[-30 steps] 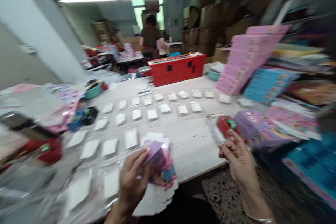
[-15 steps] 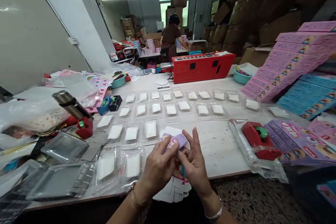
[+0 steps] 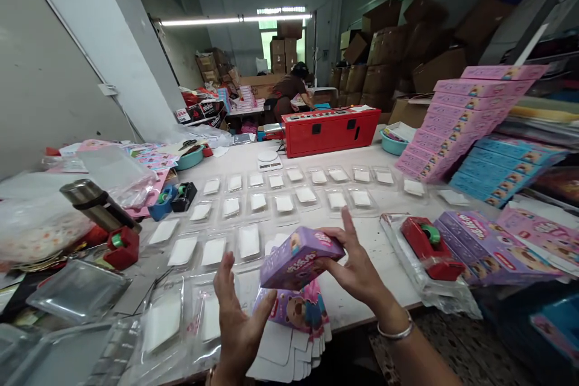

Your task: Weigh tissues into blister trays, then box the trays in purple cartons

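A purple printed carton (image 3: 301, 258) is tilted above the table, gripped at its right end between the thumb and fingers of my right hand (image 3: 350, 259). My left hand (image 3: 242, 307) stands apart from the carton on its left, thumb and fingers spread and nothing between them. Under the carton lies a stack of flat printed card sheets (image 3: 289, 344), with a bear picture and white flaps showing. Clear plastic trays with white pads, one of them a tray (image 3: 248, 241) just beyond my left hand, spread over the table in rows.
A red tape dispenser (image 3: 432, 247) and purple cartons (image 3: 486, 247) sit at the right. Pink boxes (image 3: 456, 120) stand stacked behind them. A red machine (image 3: 332, 132) and small scale (image 3: 269, 161) occupy the far side. A steel flask (image 3: 97, 205) is at left. Someone bends over at the back.
The purple carton has come up and turned, now showing as a boxed shape in my right hand. My left hand has let go and moved left. The view has shifted; the person behind has bent down.
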